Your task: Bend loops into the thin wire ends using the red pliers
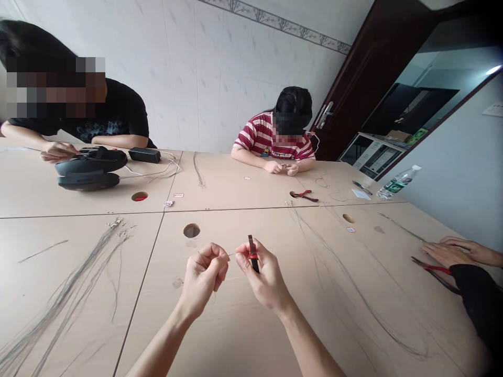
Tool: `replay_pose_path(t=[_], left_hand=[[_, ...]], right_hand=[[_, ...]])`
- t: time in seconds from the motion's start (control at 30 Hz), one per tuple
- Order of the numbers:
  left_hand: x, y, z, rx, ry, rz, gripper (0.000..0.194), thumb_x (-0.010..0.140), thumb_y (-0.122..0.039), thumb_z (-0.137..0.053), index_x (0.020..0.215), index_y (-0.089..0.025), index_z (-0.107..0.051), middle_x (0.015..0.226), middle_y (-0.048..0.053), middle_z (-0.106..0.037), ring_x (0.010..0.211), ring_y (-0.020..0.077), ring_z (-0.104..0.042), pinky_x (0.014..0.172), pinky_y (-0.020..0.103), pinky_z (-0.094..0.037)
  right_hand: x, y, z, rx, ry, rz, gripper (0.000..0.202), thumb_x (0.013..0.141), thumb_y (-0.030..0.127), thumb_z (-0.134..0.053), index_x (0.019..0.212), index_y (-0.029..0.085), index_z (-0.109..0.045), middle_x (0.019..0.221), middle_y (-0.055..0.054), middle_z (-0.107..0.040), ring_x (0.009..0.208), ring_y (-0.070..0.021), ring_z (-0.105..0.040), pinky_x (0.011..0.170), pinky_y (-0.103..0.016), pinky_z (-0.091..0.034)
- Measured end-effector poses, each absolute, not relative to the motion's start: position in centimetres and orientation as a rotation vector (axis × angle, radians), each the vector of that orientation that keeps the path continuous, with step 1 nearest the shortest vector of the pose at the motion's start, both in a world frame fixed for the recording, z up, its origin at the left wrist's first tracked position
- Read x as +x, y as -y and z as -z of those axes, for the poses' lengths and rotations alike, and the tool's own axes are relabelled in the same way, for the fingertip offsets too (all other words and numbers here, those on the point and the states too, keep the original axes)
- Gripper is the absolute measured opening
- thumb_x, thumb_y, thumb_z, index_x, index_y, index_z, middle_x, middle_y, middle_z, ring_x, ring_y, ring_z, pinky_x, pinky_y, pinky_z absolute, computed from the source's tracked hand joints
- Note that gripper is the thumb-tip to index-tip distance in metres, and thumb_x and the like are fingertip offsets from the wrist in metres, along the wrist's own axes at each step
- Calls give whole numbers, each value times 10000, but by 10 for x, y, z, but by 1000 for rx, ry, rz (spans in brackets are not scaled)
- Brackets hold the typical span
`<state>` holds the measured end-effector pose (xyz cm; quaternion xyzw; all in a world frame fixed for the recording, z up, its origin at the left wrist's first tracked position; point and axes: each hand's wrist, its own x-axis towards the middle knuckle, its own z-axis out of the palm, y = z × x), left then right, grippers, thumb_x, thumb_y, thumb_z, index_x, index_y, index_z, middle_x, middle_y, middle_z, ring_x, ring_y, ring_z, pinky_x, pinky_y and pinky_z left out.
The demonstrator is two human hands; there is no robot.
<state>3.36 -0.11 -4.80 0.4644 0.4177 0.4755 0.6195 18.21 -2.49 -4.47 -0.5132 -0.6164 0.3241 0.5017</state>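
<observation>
My left hand is closed in a pinch on a thin cord. A short end of it pokes out toward my right hand, and a loose bit hangs below my fingers. In my right hand are pliers, dark-jawed with red on the grip, held upright in the palm. My right thumb and forefinger come close to the cord's tip; whether they touch it I cannot tell. To the left lies a bundle of thin grey cords with small metallic pieces at its far end. More long cords stretch along the right side.
Round holes and seams break the tabletop. Red-handled pliers and a water bottle lie farther off. Two people sit opposite, one by a black device. A co-worker's hands rest at right beside other pliers.
</observation>
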Motion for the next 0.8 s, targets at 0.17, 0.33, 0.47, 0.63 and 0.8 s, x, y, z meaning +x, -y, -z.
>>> replay_pose_path(t=[0.17, 0.33, 0.47, 0.63, 0.8], left_hand=[[34, 3, 47, 1075, -987, -1056, 174, 792, -241, -550, 646, -175, -481, 443, -85, -440, 375, 27, -299, 393, 159, -208], [35, 4, 44, 1093, -981, -1044, 183, 795, -249, -560, 646, -176, -482, 439, -86, -435, 375, 31, -311, 403, 170, -228], [34, 6, 44, 1118, -982, -1039, 196, 825, -264, -563, 665, -174, -497, 442, -87, -447, 370, 34, -324, 408, 178, -245], [31, 8, 41, 1163, -1028, -1115, 196, 872, -304, -570, 741, -159, -593, 593, -24, -610, 501, 90, -545, 533, 228, -463], [25, 5, 38, 1110, -1015, -1304, 230, 860, -340, -626, 984, -154, -680, 1011, 82, -737, 971, 220, -690, 909, 364, -546]], right_hand=[[181, 26, 46, -1270, 1540, -775, 158, 930, 349, -543, 874, 206, -578, 789, -14, -565, 726, -153, -535, 688, -277, -435], [180, 28, 43, -1281, 1558, -809, 211, 950, 368, -510, 815, 207, -533, 744, 1, -512, 693, -145, -501, 652, -271, -405], [179, 28, 44, -1280, 1568, -806, 239, 959, 372, -486, 786, 208, -490, 726, 11, -468, 659, -136, -453, 631, -270, -385], [178, 27, 46, -1288, 1582, -756, 234, 956, 360, -479, 778, 208, -468, 739, 3, -470, 677, -143, -456, 643, -279, -380], [181, 25, 49, -1280, 1517, -759, 202, 947, 351, -491, 804, 208, -482, 722, 12, -458, 641, -138, -456, 601, -269, -369]])
